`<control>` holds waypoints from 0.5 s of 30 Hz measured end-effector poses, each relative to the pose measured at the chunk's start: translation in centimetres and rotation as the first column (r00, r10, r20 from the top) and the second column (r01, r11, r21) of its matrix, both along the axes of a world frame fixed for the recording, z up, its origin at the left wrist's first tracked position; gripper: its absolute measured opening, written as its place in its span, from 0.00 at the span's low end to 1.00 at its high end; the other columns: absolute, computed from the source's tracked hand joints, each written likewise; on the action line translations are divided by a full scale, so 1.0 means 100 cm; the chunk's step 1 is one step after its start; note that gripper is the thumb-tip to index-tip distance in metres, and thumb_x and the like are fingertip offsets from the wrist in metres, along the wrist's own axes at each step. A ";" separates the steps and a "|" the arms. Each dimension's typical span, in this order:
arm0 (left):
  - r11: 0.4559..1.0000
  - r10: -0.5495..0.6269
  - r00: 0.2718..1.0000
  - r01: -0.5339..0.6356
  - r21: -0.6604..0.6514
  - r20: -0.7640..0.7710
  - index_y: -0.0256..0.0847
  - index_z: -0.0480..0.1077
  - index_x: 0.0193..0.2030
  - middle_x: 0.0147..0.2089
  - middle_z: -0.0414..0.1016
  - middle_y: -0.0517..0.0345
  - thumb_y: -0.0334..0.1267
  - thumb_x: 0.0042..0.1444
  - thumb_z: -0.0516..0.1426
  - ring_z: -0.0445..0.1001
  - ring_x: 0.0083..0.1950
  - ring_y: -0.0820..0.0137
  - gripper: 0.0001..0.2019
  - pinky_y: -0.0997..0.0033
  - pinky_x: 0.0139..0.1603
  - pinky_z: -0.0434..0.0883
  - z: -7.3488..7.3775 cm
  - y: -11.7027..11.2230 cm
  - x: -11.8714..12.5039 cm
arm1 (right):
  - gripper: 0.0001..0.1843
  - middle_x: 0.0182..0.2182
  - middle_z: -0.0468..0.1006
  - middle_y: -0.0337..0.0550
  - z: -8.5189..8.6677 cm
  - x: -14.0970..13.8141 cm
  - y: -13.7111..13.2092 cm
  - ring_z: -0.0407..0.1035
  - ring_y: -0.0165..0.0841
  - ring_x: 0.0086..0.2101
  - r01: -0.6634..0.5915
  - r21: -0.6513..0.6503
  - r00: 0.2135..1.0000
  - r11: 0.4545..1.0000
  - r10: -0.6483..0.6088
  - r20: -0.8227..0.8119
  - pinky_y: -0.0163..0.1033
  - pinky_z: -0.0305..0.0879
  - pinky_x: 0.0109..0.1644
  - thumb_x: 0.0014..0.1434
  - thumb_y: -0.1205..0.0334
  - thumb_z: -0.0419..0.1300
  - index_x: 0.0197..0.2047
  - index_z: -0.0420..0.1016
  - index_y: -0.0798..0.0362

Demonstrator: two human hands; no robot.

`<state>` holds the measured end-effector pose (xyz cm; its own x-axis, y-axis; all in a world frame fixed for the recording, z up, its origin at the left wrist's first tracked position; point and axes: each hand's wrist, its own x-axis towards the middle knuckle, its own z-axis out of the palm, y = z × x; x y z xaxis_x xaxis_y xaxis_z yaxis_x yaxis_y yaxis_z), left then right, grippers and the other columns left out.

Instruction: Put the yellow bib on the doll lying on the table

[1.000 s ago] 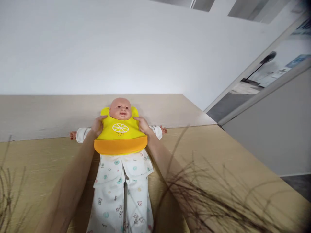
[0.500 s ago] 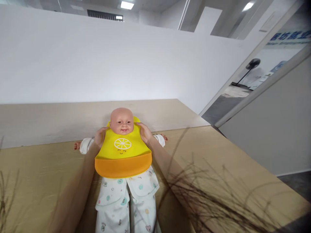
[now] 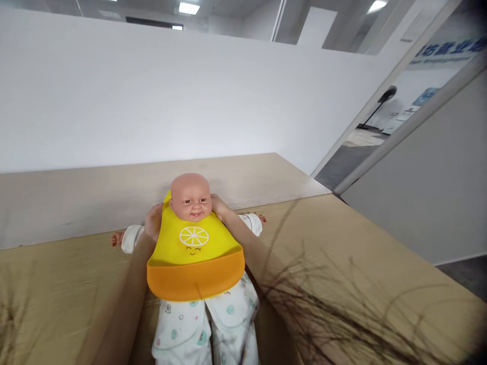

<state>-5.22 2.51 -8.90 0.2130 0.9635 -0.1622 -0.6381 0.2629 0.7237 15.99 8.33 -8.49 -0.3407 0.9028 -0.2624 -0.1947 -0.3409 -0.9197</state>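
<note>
A baby doll (image 3: 190, 197) in white printed pyjamas lies on its back on a light wooden table (image 3: 342, 238), arms spread out. It wears a yellow silicone bib (image 3: 195, 253) with an orange pocket and a lemon face. My left hand (image 3: 153, 223) grips the bib's neck strap at the doll's shoulder on the left. My right hand (image 3: 219, 205) grips the strap on the other side, with its fingers tucked behind the doll's neck. The doll's upper body looks raised off the table.
A low wooden ledge (image 3: 76, 192) runs behind the doll below a white wall. Thin dark strands (image 3: 323, 304) hang blurred across the lower right of the view. On the right a doorway opens to a room with a standing fan (image 3: 380, 104).
The doll's head and chest have come up toward me with the bib. Both hands have slid from the bib's sides up to the neck straps, behind the doll's head.
</note>
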 end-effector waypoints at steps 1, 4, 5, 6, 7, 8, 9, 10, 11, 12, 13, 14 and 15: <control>1.000 0.008 1.000 -0.008 -0.021 0.009 0.39 0.77 0.44 0.43 0.84 0.51 0.43 0.51 0.61 0.79 0.57 0.50 0.15 0.52 0.59 0.76 0.001 0.000 0.002 | 0.13 0.27 0.80 0.47 -0.003 0.000 0.001 0.74 0.40 0.33 0.010 0.042 1.000 0.999 -0.011 0.018 0.44 0.73 0.41 0.50 0.56 0.67 0.35 0.79 0.57; 0.997 0.023 1.000 -0.023 -0.068 0.004 0.40 0.77 0.49 0.44 0.85 0.52 0.41 0.55 0.59 0.80 0.55 0.52 0.15 0.54 0.57 0.77 0.001 0.000 0.006 | 0.18 0.30 0.81 0.46 -0.011 0.002 0.003 0.72 0.39 0.35 -0.017 0.133 1.000 0.991 0.016 0.014 0.43 0.73 0.42 0.46 0.53 0.71 0.36 0.80 0.56; 0.995 0.019 1.000 -0.020 -0.094 -0.004 0.40 0.77 0.50 0.44 0.85 0.52 0.40 0.56 0.59 0.81 0.54 0.52 0.16 0.54 0.57 0.78 0.001 0.000 0.007 | 0.19 0.32 0.81 0.46 -0.014 0.003 0.004 0.73 0.39 0.36 -0.033 0.148 0.999 0.988 0.035 -0.006 0.43 0.73 0.43 0.46 0.52 0.72 0.37 0.80 0.57; 0.992 0.011 1.000 -0.012 -0.124 -0.014 0.40 0.77 0.51 0.44 0.85 0.52 0.40 0.57 0.59 0.82 0.53 0.53 0.16 0.55 0.56 0.78 0.001 -0.001 0.008 | 0.20 0.33 0.82 0.46 -0.016 0.003 0.005 0.73 0.39 0.37 -0.042 0.161 0.999 0.986 0.047 -0.026 0.43 0.73 0.44 0.45 0.52 0.72 0.37 0.80 0.57; 0.988 -0.003 1.000 -0.001 -0.154 -0.023 0.39 0.77 0.52 0.44 0.85 0.52 0.39 0.57 0.59 0.82 0.52 0.53 0.17 0.56 0.55 0.79 0.001 -0.001 0.008 | 0.20 0.33 0.82 0.46 -0.017 0.004 0.005 0.73 0.39 0.38 -0.045 0.176 0.998 0.983 0.053 -0.044 0.43 0.73 0.45 0.45 0.52 0.73 0.38 0.80 0.57; 0.983 -0.012 0.999 0.006 -0.184 -0.033 0.39 0.77 0.53 0.43 0.85 0.51 0.38 0.57 0.60 0.82 0.51 0.53 0.18 0.57 0.55 0.79 0.002 -0.002 0.008 | 0.20 0.34 0.82 0.47 -0.018 0.004 0.005 0.73 0.39 0.39 -0.048 0.189 0.996 0.981 0.060 -0.059 0.43 0.73 0.46 0.45 0.53 0.73 0.38 0.80 0.57; 0.978 -0.019 0.999 0.010 -0.206 -0.041 0.38 0.77 0.53 0.43 0.85 0.51 0.37 0.56 0.60 0.83 0.50 0.53 0.18 0.57 0.54 0.79 0.003 -0.002 0.008 | 0.20 0.35 0.82 0.47 -0.017 0.005 0.005 0.74 0.39 0.40 -0.051 0.194 0.995 0.980 0.066 -0.072 0.43 0.73 0.48 0.44 0.54 0.73 0.39 0.80 0.57; 0.976 -0.021 0.999 0.010 -0.218 -0.045 0.37 0.77 0.53 0.42 0.85 0.51 0.36 0.56 0.59 0.83 0.50 0.53 0.18 0.57 0.53 0.80 0.003 -0.003 0.009 | 0.20 0.35 0.82 0.47 -0.017 0.005 0.004 0.74 0.39 0.41 -0.052 0.194 0.994 0.980 0.069 -0.083 0.43 0.73 0.49 0.44 0.56 0.73 0.39 0.80 0.58; 0.975 -0.019 0.999 0.008 -0.221 -0.048 0.37 0.76 0.54 0.42 0.85 0.51 0.35 0.56 0.59 0.83 0.49 0.53 0.19 0.57 0.53 0.80 0.004 -0.003 0.009 | 0.20 0.35 0.83 0.47 -0.016 0.005 0.004 0.74 0.39 0.41 -0.049 0.194 0.993 0.980 0.068 -0.094 0.42 0.73 0.49 0.44 0.57 0.73 0.40 0.80 0.58; 0.976 -0.017 0.999 0.006 -0.220 -0.049 0.36 0.76 0.54 0.42 0.85 0.50 0.34 0.55 0.58 0.83 0.49 0.53 0.19 0.57 0.53 0.80 0.004 -0.003 0.009 | 0.20 0.35 0.83 0.46 -0.015 0.005 0.004 0.74 0.39 0.42 -0.042 0.190 0.993 0.981 0.062 -0.103 0.42 0.73 0.50 0.45 0.58 0.73 0.41 0.80 0.58; 0.976 -0.015 0.999 0.003 -0.217 -0.050 0.36 0.76 0.54 0.42 0.85 0.50 0.33 0.55 0.58 0.83 0.49 0.53 0.20 0.57 0.53 0.80 0.004 -0.003 0.009 | 0.20 0.35 0.83 0.46 -0.013 0.005 0.003 0.74 0.38 0.42 -0.030 0.183 0.993 0.983 0.051 -0.109 0.42 0.73 0.50 0.46 0.59 0.73 0.42 0.80 0.59; 0.977 -0.013 0.999 0.002 -0.214 -0.049 0.36 0.76 0.54 0.42 0.85 0.50 0.33 0.55 0.57 0.83 0.48 0.53 0.20 0.56 0.53 0.80 0.004 -0.002 0.009 | 0.19 0.35 0.83 0.45 -0.012 0.005 0.003 0.74 0.37 0.42 -0.018 0.173 0.993 0.985 0.038 -0.111 0.41 0.72 0.51 0.48 0.60 0.72 0.43 0.80 0.59; 0.978 -0.009 0.999 -0.001 -0.209 -0.049 0.36 0.76 0.54 0.42 0.85 0.49 0.32 0.54 0.57 0.83 0.48 0.53 0.20 0.56 0.52 0.80 0.003 -0.002 0.010 | 0.17 0.35 0.83 0.44 -0.011 0.005 0.003 0.74 0.36 0.42 -0.005 0.165 0.993 0.986 0.025 -0.114 0.41 0.72 0.51 0.51 0.60 0.71 0.43 0.80 0.59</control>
<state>-4.26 2.33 -8.58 0.2036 0.9062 -0.3705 -0.6017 0.4144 0.6828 16.51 8.66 -9.61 -0.3739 0.9248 -0.0694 -0.2990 -0.1910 -0.9350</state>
